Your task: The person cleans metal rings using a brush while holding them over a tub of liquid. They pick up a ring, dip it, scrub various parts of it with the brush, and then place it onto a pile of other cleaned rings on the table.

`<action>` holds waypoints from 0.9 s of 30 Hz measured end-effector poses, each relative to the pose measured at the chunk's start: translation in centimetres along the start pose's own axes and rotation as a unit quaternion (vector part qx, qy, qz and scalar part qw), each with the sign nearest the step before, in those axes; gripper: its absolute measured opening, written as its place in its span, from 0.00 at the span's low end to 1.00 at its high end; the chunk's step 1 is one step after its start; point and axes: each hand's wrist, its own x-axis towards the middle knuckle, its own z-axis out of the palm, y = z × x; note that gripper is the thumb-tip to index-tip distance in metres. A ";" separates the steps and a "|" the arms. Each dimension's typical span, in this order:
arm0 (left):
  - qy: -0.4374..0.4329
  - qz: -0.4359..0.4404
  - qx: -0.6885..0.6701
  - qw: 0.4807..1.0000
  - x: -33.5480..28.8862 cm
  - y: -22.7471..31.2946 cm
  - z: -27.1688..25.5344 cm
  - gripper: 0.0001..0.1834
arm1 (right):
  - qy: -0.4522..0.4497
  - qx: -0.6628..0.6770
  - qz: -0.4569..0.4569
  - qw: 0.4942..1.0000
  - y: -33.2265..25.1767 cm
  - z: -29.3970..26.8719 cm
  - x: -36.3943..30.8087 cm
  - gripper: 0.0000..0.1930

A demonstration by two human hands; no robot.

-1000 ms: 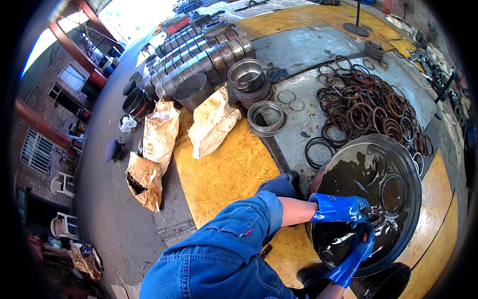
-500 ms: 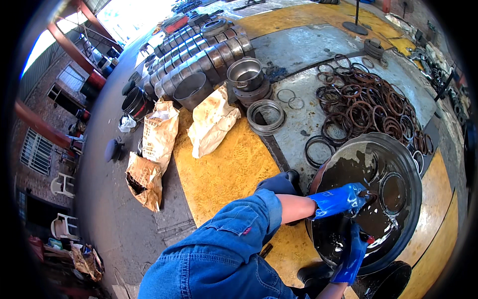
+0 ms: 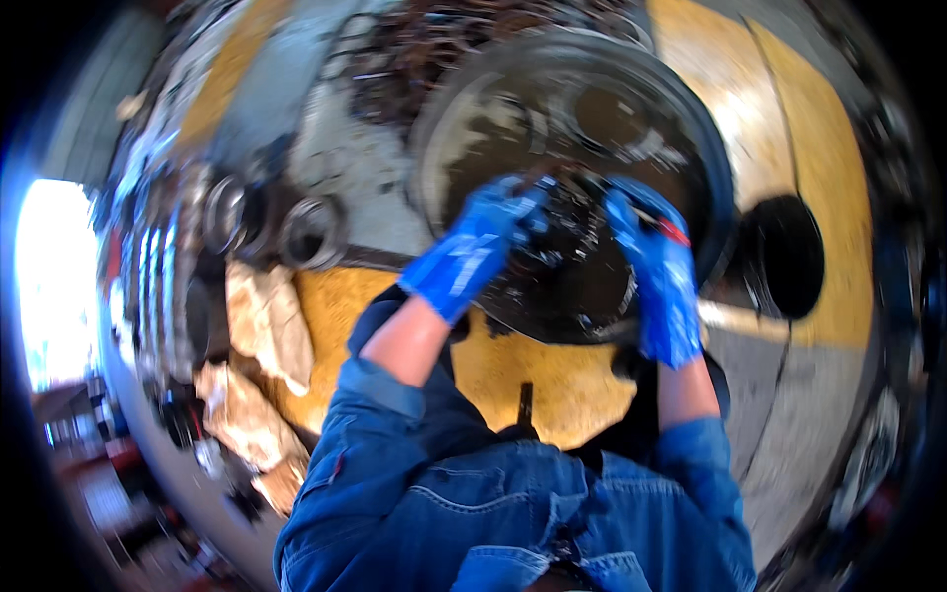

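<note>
Both my hands are in blue rubber gloves over a wide round tub [image 3: 718, 148] of dark, murky liquid. My left hand [image 3: 498, 219] is closed on the side of a dark, wet metal ring [image 3: 570, 197], which is smeared by motion. On the other side of that ring, my right hand [image 3: 646, 225] has its fingers curled round a small thing with a red end [image 3: 674, 232], its kind too blurred to tell. Another large ring [image 3: 610, 116] lies in the liquid toward the tub's far side.
A heap of rusty rings [image 3: 473, 35] lies beyond the tub. Brown paper sacks [image 3: 268, 321] rest at the left, near a metal pot [image 3: 232, 212] and stacked rings [image 3: 314, 232]. A black bucket [image 3: 789, 255] stands right of the tub.
My view has swung to the right, so the tub now sits ahead of me. My hands have come level with each other, one on each side of the dark ring.
</note>
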 end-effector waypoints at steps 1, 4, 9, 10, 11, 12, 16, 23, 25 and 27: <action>-0.017 -0.014 -0.013 1.000 0.0 -0.2 0.5 0.16 | 0.019 -0.011 0.010 1.000 0.5 -0.1 0.0 0.11; -0.023 -0.010 -0.014 1.000 -0.4 0.6 0.9 0.17 | 0.025 -0.015 0.116 0.993 1.0 -0.5 -0.3 0.12; -0.036 0.024 -0.066 0.997 -0.4 1.0 0.7 0.20 | -0.016 0.011 0.268 0.963 2.6 -0.2 -2.0 0.14; -0.030 0.024 -0.067 0.997 -0.3 0.8 0.6 0.20 | -0.038 0.028 0.296 0.954 3.7 -0.1 -2.5 0.14; -0.016 0.024 -0.066 0.997 -0.5 0.7 -0.1 0.20 | -0.071 0.030 0.323 0.943 2.3 0.5 -2.6 0.15; -0.006 0.024 -0.066 0.997 -0.6 0.6 -0.4 0.20 | -0.080 0.077 0.336 0.935 0.8 0.5 -2.7 0.14; 0.003 0.028 -0.071 0.997 -0.2 0.5 -0.8 0.20 | -0.064 0.097 0.272 0.955 -0.6 -0.3 -1.9 0.13; -0.054 0.029 -0.081 0.995 -0.7 0.9 -0.6 0.22 | -0.002 0.049 0.218 0.975 1.5 -0.6 -0.7 0.14; -0.052 0.032 -0.054 0.997 -0.6 0.9 -0.1 0.22 | -0.046 -0.013 0.274 0.960 2.5 -0.2 -1.3 0.15; -0.042 0.039 -0.031 0.998 -0.9 1.1 0.5 0.22 | -0.077 0.051 0.319 0.943 3.6 0.6 -2.2 0.16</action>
